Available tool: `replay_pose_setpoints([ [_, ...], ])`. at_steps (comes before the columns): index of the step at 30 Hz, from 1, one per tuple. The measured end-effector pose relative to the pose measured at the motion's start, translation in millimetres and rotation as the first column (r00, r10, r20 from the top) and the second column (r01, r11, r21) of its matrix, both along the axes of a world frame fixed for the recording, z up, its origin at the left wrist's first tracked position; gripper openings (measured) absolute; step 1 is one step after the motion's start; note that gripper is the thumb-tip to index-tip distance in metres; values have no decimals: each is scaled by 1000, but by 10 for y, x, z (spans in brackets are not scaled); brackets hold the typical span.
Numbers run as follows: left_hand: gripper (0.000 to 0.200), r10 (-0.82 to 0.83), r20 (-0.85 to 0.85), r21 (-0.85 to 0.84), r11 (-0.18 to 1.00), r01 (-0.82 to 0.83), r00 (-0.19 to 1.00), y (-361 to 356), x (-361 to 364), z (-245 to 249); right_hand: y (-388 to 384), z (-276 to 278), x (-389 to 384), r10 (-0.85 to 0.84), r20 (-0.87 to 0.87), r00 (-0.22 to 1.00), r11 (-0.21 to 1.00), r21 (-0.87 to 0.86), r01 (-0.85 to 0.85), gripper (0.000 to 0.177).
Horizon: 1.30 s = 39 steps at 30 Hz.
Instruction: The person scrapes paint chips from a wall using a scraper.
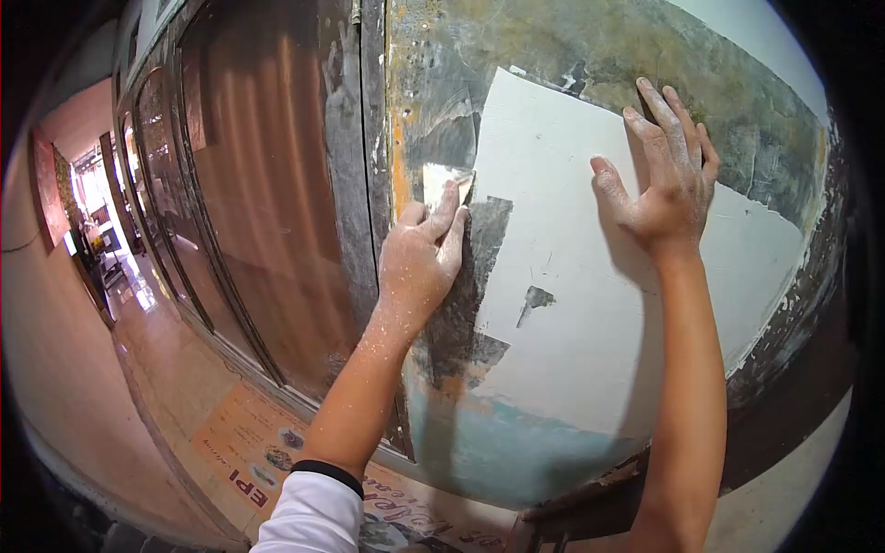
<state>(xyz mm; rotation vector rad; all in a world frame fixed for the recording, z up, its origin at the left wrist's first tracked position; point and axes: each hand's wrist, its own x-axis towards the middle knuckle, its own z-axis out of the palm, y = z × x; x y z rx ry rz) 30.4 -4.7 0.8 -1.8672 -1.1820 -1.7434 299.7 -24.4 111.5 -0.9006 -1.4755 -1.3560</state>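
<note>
My left hand [420,249], dusted with white, grips a small flat scraper [446,184] smeared with white. The scraper lies against the wall near its orange-streaked left edge, and the fingers cover part of it. My right hand [670,184] is spread with its fingers apart, touching the wall at the upper border of a large white coat [572,221]. White dust covers its fingertips. The white coat has ragged edges and a small bare grey spot [535,302]. Mottled grey-green wall [608,37] shows above it, and a pale blue-green area [516,442] below.
A dark-framed glass door [267,166] with a brown curtain stands left of the wall. Printed sheets [249,442] lie on the tiled floor. A corridor [138,276] runs back at far left. A dark ledge [784,442] edges the wall at lower right.
</note>
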Motion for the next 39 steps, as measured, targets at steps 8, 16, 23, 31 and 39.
replay_pose_setpoints([
  [8, 40, 23, -51, -3, 1000, -23, 998, -4, -25, 361, 5, 1, -2, -20, -7, 1000, 1000, 12, 20, 48],
  [16, 40, 41, -98, -51, 998, -46, 994, -8, -26, 652, -6, -1, -5, -19, -14, 1000, 1000, 9, 20, 48],
  [23, 39, 48, -151, 63, 997, -39, 987, 67, -36, 838, -12, -1, -14, -11, -24, 1000, 1000, -1, 11, 47],
  [31, 39, 42, -162, 67, 997, -31, 986, 4, -3, 1180, 15, -12, 1, -16, -21, 1000, 1000, 9, 16, 48],
  [39, 38, 10, -117, 6, 1000, -10, 993, -7, -82, 492, -5, -6, -13, -13, -23, 1000, 1000, 10, 13, 48],
])
